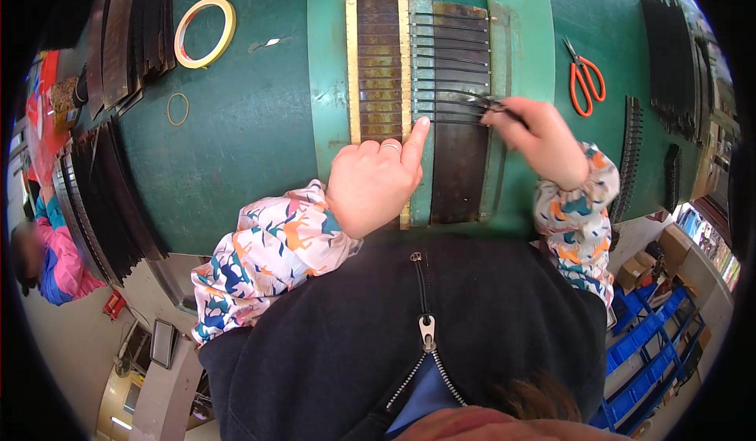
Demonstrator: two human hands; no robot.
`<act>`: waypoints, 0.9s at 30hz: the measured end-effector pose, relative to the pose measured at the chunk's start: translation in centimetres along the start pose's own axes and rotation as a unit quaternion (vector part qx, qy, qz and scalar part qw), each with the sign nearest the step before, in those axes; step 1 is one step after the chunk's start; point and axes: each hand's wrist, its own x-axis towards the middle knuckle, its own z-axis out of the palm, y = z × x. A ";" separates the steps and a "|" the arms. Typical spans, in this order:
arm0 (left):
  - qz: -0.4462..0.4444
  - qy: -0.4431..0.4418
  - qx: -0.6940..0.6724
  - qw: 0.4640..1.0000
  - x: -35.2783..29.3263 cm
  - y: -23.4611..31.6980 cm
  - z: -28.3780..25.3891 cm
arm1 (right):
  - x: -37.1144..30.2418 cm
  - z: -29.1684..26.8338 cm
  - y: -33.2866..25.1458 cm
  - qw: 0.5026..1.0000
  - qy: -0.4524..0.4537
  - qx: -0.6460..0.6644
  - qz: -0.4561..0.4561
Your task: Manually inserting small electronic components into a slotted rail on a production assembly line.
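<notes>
On a light green mat [331, 63] lies a flat jig with a dark slotted panel [379, 63] between two yellow scale strips. To its right, several thin black strips [453, 63] run crosswise over a dark plate [459, 173]. My left hand [374, 177] wears a ring and rests over the jig. Its index finger is stretched out and touches the left end of a black strip; the other fingers curl under. At the strips' right ends, my right hand [535, 130] is closed in a pinch on a black strip, its fingertips blurred by motion.
Orange-handled scissors [583, 83] lie to the right, a roll of yellow tape [183, 35] and a rubber band [177, 109] to the left. Bundles of black strips [110, 197] line both table sides. Another person [59, 256] is at far left; blue shelving [650, 346] stands lower right.
</notes>
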 end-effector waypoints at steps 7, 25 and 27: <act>0.014 0.047 -0.038 0.998 -0.5 -0.4 0.1 | -0.6 0.9 -1.0 0.995 -0.039 0.090 0.006; 0.011 0.036 -0.041 0.998 -0.6 -0.1 -0.4 | 1.5 2.6 -1.7 0.994 -0.106 -0.016 0.029; 0.013 0.026 -0.041 0.999 -0.7 0.0 -0.4 | 0.7 1.8 -0.8 0.996 -0.080 0.003 0.029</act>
